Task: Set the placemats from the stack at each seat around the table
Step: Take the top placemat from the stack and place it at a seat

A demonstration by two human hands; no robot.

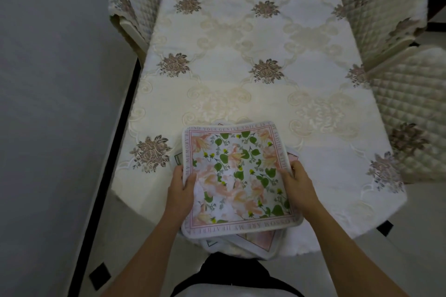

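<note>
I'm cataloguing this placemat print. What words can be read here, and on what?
All on the border of the top placemat:
Left edge: "MY MEMORY BE"
Far edge: "IND YOUR GENTLE SMILE IS T"
Near edge, upside down: "LOSSOM ARE MY HEATHER"
Right edge: "HE SAD", then too blurred.
Lower placemats: no text readable.
</note>
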